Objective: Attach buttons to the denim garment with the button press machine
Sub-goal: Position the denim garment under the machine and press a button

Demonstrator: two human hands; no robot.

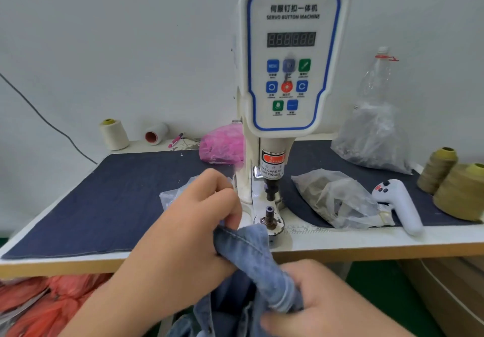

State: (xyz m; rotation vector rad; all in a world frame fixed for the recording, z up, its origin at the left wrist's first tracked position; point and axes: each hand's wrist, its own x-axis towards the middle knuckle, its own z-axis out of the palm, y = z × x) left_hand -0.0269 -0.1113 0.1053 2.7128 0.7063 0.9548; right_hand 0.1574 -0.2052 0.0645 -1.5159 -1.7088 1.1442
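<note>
Denim garment: a bunched blue denim piece (pixel 251 253) lay at lower centre of the frame, its stitched edge lifted to the table's front lip, just beside the machine's lower die but not over it; the rest hung below the table edge.
Left hand: the left hand (pixel 199 221) was curled round the upper fold of the denim, fingers pinching the seam just left of the die.
Right hand: the right hand (pixel 314 302) at bottom centre-right gripped the rolled denim lower down, fingers wrapped over it.
Lower die: the post (pixel 269 215) stood bare on its round base; whether a button part sat on it could not be told.
Upper punch: the dark punch (pixel 269 192) hung raised above the post, apart from it.
Button press machine: the white servo button machine (pixel 290 56) filled upper centre; its display digits were unreadable.
Progress: no button showed on the visible denim, so this looked like the positioning step; loading, aligning and pressing appeared to remain.
Supplies: clear plastic bags (pixel 337 198), probably button parts, lay right of the machine on the dark cloth mat (pixel 104 200).
Surroundings: a white handheld tool (pixel 400 203) and olive thread cones (pixel 455 190) sat at right; a pink bag (pixel 222 144) lay behind the machine.
</note>
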